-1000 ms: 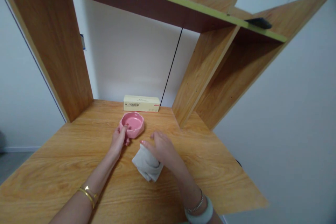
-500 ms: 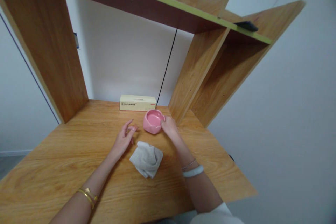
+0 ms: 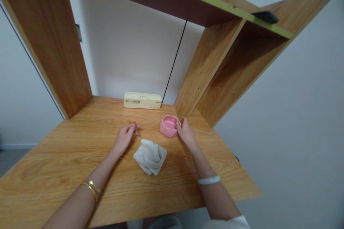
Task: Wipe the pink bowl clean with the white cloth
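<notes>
A pink faceted ashtray (image 3: 167, 128) stands on the wooden desk, right of centre. My right hand (image 3: 186, 131) grips its right rim, with the thumb over the edge; the other fingertips are partly hidden. My left hand (image 3: 125, 138) hovers over or rests on the desk left of the ashtray, apart from it. Its fingers are loosely curled and a little apart, with nothing visible in them. A crumpled light grey cloth (image 3: 150, 157) lies on the desk between my forearms, touched by neither hand.
A cream-coloured long box (image 3: 142, 101) with printed writing stands against the back wall. Wooden uprights (image 3: 200, 75) and an overhead shelf (image 3: 172, 1) frame the desk. A dark flat object (image 3: 266, 16) rests on the shelf at upper right.
The ashtray has moved to the right across the desk in my right hand's grip. My left hand's fingers have curled in, and the ashtray is now farther from them.
</notes>
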### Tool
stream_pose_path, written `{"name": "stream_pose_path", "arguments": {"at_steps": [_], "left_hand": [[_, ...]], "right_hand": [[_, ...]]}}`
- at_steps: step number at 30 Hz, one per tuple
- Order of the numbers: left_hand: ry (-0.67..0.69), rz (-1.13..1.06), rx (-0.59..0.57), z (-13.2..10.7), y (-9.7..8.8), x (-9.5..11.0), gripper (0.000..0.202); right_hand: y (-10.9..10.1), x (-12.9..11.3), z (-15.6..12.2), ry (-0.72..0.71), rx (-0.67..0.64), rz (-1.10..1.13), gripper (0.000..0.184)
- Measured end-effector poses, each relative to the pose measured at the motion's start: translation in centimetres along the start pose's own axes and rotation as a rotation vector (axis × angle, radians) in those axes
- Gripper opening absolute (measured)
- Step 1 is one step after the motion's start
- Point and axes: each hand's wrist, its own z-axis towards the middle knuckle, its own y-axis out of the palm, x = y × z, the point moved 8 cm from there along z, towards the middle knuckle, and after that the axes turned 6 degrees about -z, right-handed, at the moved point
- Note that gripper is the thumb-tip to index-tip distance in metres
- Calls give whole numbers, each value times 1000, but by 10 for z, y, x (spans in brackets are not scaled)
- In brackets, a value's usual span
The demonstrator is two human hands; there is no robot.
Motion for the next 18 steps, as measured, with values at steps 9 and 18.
{"name": "stream_pose_path", "arguments": {"at_steps": [9, 18], "left_hand": [[5, 74, 27, 1, -7, 17, 40], [51, 240, -92, -30, -2, 58, 42]], "right_hand": [[1, -92, -132, -731, -24, 60, 23], [0, -45, -108, -339, -59, 628, 10]]}}
